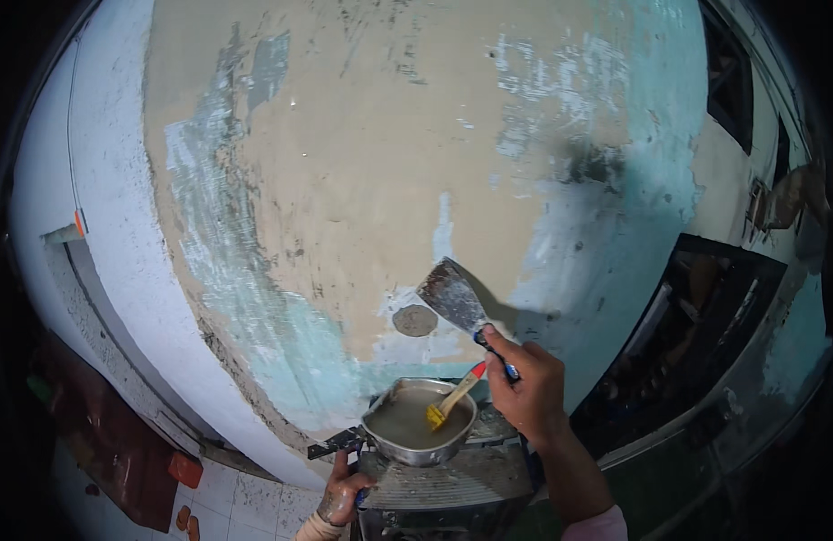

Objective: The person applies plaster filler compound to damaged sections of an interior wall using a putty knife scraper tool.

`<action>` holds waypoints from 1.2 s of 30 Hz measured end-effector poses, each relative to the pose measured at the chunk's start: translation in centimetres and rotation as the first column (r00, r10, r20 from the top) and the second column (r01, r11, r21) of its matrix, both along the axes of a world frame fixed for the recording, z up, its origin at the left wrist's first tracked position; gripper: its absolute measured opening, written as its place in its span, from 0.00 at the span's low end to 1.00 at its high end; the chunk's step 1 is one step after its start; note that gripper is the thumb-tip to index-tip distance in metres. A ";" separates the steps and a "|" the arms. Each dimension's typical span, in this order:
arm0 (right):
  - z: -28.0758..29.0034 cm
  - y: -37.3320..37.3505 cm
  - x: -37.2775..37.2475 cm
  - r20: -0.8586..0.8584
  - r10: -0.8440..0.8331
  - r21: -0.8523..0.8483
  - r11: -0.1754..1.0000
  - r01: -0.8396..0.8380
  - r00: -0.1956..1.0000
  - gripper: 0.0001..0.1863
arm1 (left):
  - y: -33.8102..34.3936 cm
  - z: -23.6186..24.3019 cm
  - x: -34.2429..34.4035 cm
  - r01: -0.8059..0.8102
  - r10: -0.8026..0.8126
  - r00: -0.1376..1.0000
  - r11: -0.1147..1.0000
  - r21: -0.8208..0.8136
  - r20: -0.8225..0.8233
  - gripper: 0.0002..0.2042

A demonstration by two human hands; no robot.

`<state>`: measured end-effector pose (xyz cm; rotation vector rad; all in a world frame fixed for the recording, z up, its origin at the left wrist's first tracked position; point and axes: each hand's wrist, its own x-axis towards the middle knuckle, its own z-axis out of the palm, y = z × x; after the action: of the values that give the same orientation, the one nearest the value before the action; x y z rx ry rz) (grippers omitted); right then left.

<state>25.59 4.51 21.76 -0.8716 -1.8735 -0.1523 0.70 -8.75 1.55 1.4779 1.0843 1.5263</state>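
Note:
My right hand (pixel 531 386) grips the dark and blue handle of a putty knife (pixel 452 296). Its stained blade is up against or close to the wall (pixel 371 180), beside a round grey patch (pixel 414 320). Below, a metal bowl (pixel 418 453) of cloudy greyish liquid rests on a ribbed ladder top (pixel 452 482). A paintbrush (pixel 452 398) with yellow bristles and a red-tipped handle leans in the bowl. My left hand (pixel 344 491) is closed by the ladder top's left side, a bit of blue showing at its fingers. Just above it juts a dark flat blade-like piece (pixel 337 442).
The wall has peeling pale-green and beige paint. A white pillar (pixel 101 180) and a doorway stand left, near a dark red bench (pixel 119 442) and orange sandals (pixel 189 521) on the tiled floor. At right is a dark opening (pixel 687 334) with cluttered contents.

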 end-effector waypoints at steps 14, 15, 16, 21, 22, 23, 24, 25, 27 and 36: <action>-0.9 0.5 0.9 -0.063 -0.052 -0.009 0.999 0.052 0.997 0.21 | 1.1 0.6 0.7 -0.015 0.015 1.000 0.998 0.066 0.003 0.23; 0.2 1.0 -1.1 -0.054 0.033 0.056 0.998 -0.030 0.998 0.21 | 0.4 1.3 0.9 0.002 0.017 0.986 0.994 -0.113 0.163 0.22; 0.8 1.2 -2.2 -0.040 0.116 0.120 0.987 -0.111 0.992 0.20 | -0.1 1.0 0.8 0.013 0.006 0.988 0.992 -0.122 0.156 0.22; -0.5 0.3 1.2 -0.013 -0.017 -0.030 0.999 0.017 1.000 0.20 | 0.3 1.4 1.0 0.014 0.082 0.927 0.967 -0.253 0.366 0.29; -0.1 1.1 0.8 -0.007 -0.006 -0.021 1.000 0.006 1.000 0.20 | 0.8 1.3 1.4 0.038 0.067 0.921 0.964 -0.262 0.383 0.30; -0.1 0.9 0.0 -0.078 0.051 0.027 0.998 -0.049 0.996 0.20 | 0.9 1.6 1.5 0.033 0.075 0.929 0.959 -0.283 0.361 0.31; 0.3 0.7 -0.9 -0.146 0.109 0.080 0.992 -0.098 0.983 0.20 | 0.8 1.0 1.4 0.048 0.061 0.932 0.956 -0.289 0.358 0.31; 1.3 0.7 -2.7 -0.088 0.121 0.068 0.991 -0.116 0.989 0.20 | 0.8 0.9 0.8 0.027 0.073 0.917 0.969 -0.244 0.393 0.31; 0.5 1.0 -3.3 -0.063 0.154 0.068 0.986 -0.149 0.986 0.20 | -0.3 1.1 0.2 0.072 0.088 0.874 0.949 -0.307 0.478 0.30; 1.1 0.7 -3.3 0.057 0.092 0.095 0.991 -0.097 0.994 0.22 | -0.1 2.2 0.5 0.077 0.096 0.885 0.935 -0.347 0.456 0.30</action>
<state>22.33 5.16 22.87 -0.7173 -1.9354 -0.2085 1.20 -8.90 3.78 0.7978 1.0035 1.4902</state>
